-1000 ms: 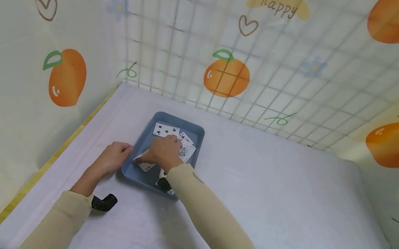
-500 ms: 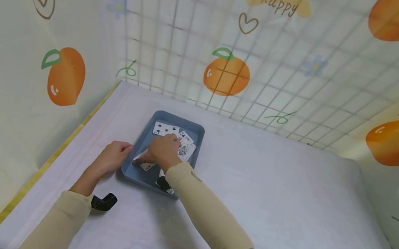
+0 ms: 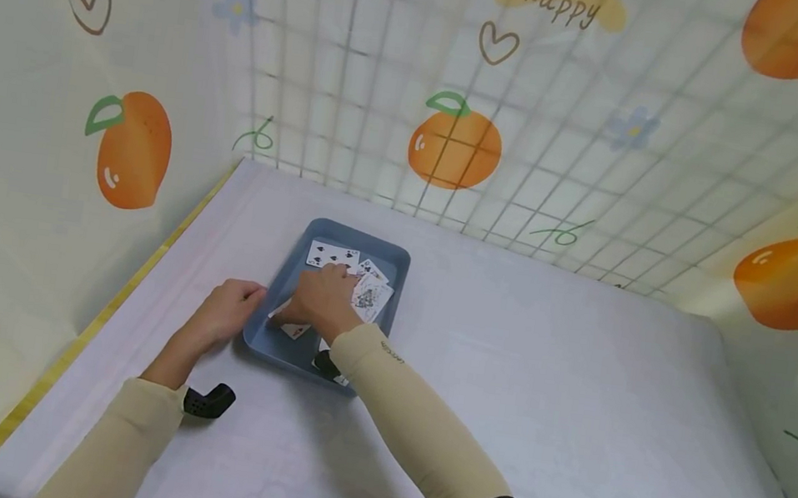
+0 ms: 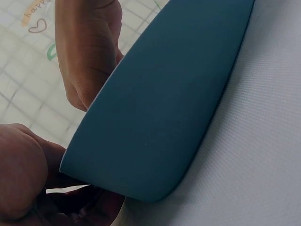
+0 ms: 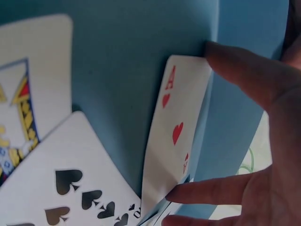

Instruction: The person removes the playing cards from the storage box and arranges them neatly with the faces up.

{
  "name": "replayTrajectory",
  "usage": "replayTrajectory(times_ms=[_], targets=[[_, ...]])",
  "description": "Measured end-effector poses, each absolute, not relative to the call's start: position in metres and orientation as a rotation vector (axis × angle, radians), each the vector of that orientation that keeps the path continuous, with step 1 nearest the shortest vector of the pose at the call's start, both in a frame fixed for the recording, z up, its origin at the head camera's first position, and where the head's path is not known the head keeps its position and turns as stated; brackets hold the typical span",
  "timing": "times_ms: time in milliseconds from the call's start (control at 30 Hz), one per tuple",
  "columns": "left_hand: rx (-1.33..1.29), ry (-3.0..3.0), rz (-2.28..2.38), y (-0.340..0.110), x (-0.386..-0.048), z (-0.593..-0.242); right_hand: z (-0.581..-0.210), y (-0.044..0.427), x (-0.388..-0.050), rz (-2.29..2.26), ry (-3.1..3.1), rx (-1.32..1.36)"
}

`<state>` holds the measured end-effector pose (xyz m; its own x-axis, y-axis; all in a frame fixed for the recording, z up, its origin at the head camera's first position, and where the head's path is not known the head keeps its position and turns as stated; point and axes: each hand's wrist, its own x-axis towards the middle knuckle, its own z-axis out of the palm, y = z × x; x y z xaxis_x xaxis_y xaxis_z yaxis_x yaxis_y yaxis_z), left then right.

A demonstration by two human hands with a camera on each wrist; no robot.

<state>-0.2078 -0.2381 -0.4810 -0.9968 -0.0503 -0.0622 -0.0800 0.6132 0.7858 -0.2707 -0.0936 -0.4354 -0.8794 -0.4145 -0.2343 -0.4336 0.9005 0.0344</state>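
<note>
A blue-grey tray (image 3: 285, 365) on the table holds several loose playing cards. My right hand (image 3: 323, 296) reaches down into it. In the right wrist view, the ace of hearts (image 5: 167, 132) leans along the tray wall, its ends between my thumb (image 5: 240, 70) and a finger (image 5: 211, 189). A spade card (image 5: 70, 174) and a face card (image 5: 44, 70) lie beside it on the tray floor. My left hand (image 3: 232, 311) grips the left side of the tray with curled fingers; the left wrist view shows it at the tray's end, fingertips partly hidden.
White cloth covers the table (image 3: 558, 421). A wire grid (image 3: 535, 132) behind a printed curtain rises at the back, and printed sheets hang at both sides. A black wrist device (image 3: 211, 401) sits under the left sleeve.
Almost nothing moves. The head view tips very slightly, while my right hand stays over the same card and my left hand stays at the tray's side.
</note>
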Motion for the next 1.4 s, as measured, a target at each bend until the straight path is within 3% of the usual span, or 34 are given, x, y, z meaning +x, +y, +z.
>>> replayTrajectory(times_ms=[1400], targets=[[-0.116, 2.772, 1.391, -0.2374, -0.2069, -0.4826, -0.4351, -0.0965, -0.2716, 0.255, 2.809, -0.758]])
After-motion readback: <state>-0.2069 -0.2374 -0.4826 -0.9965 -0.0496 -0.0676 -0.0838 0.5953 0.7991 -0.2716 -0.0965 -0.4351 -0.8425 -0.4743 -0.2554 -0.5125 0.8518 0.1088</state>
